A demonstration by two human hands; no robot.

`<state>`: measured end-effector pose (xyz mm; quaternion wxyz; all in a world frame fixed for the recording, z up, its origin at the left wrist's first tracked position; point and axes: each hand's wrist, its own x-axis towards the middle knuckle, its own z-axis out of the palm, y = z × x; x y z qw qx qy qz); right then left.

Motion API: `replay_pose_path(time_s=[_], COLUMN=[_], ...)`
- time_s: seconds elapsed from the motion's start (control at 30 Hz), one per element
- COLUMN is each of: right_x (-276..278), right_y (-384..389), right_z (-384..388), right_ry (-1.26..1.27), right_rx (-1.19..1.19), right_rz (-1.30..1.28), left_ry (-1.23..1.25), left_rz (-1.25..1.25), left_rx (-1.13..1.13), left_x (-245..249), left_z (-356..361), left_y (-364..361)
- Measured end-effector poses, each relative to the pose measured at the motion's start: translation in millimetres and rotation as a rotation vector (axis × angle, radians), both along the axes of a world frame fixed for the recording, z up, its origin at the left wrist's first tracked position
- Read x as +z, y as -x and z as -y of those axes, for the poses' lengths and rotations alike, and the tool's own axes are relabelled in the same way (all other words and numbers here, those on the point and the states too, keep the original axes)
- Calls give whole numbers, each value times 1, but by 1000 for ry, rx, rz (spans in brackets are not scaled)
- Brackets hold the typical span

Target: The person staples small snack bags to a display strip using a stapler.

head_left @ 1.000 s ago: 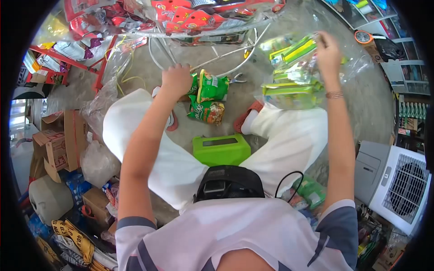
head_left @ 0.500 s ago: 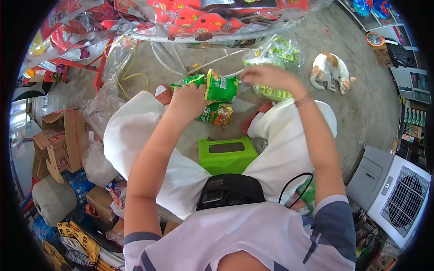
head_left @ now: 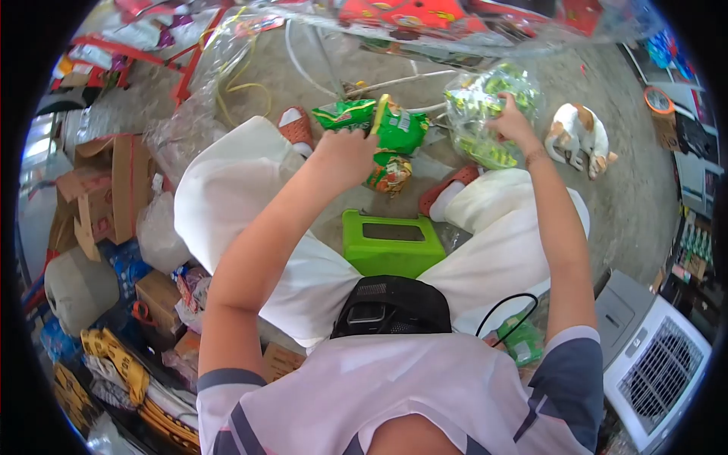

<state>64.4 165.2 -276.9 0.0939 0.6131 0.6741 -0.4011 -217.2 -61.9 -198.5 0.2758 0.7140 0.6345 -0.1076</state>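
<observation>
Several green snack packets (head_left: 402,129) with yellow edges and printed pictures are bunched together in front of my knees. My left hand (head_left: 347,157) is at the near side of the bunch, fingers curled against a green packet (head_left: 343,114); its fingertips are partly hidden. To the right, a clear plastic bag (head_left: 485,155) filled with small green-and-yellow packets rests on the floor. Over that bag is my right hand (head_left: 516,125), thumb and fingers apart, touching its upper part. Whether the fingers are inside the bag or on its outside cannot be made out.
A green plastic stool (head_left: 394,262) stands between my legs. A white-and-orange cat (head_left: 580,136) lies right of the bag. Red packages in clear wrap (head_left: 425,15) hang overhead in front. Cardboard boxes (head_left: 114,189) crowd the left, and an air cooler (head_left: 656,360) stands at right.
My right hand has moved from beside the snack packets rightward onto the clear bag. My left hand has drawn back slightly toward me along the packets. The view has shifted.
</observation>
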Motion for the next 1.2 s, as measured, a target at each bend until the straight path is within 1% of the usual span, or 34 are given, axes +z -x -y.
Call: replay_pose_path(time_s=[0.03,0.07,0.13,0.2,0.23,0.27,0.3,0.33,0.37,0.4,0.43,0.47,0.5,0.53,0.57,0.6,0.63,0.7,0.73,0.77,0.83,0.87,0.9,0.93,1.0,1.07,1.17,1.2], right_x=[-34,-36,-27,-22,-21,-17,-12,-9,-7,-2,3,4,3,-20,-38,-23,-9,11,22,31,51,64,73,75,77,82,74,71], right_y=[-16,-11,-7,-4,-4,-4,-4,-3,-1,-1,-2,-3,-7,-33,-58,-60,-64,-78,-87,-95,-112,-112,-113,-119,-132,-114,-90,-83], right_z=[-11,-12,-7,-11,-14,-23,-33,-35,-31,-27,-22,-14,-4,-2,-1,16,35,66,80,93,117,131,141,145,154,153,145,138], right_ry=[-327,-427,-650,-847,-944,-714,-485,-306,-121,-155,-195,-204,-213,-261,-303,-279,-255,-249,-253,-262,-280,-248,-217,-245,-289,-283,-250,-261], right_rx=[196,313,547,658,708,623,542,354,167,255,341,375,411,463,505,447,381,322,282,239,199,125,48,72,117,160,240,269], right_rz=[-65,25,209,137,99,83,72,-63,-190,-91,11,66,126,-73,-275,-123,34,-8,7,16,130,183,233,244,274,306,321,293], left_ry=[17,73,155,-335,-522,-712,-927,-1152,-1185,-1209,-1016,-817,-672,-581,-480,-288,-232,-228,-224,-277,-587,-746,-804,-852,-839,-689,-644,-662], left_rz=[36,171,460,651,646,634,873,1111,1008,900,799,702,859,982,947,960,940,702,589,436,165,21,238,462,928,1395,1029,1206], left_rx=[1,88,265,426,582,737,897,1049,1276,1498,1537,1569,1523,1574,1655,1604,1634,1431,1319,1215,1286,1314,1420,1516,1672,1783,1585,1550], left_x=[4,21,72,94,104,109,99,80,47,6,-25,-62,-119,-157,-180,-228,-245,-304,-341,-382,-382,-382,-394,-415,-412,-341,-295,-278], left_z=[5,9,13,51,69,89,109,132,153,166,176,186,196,192,179,175,162,150,140,135,112,98,85,76,58,45,39,42], left_y=[5,15,39,85,112,137,158,178,207,231,241,250,269,269,263,278,274,287,295,308,305,308,326,355,370,368,342,330])
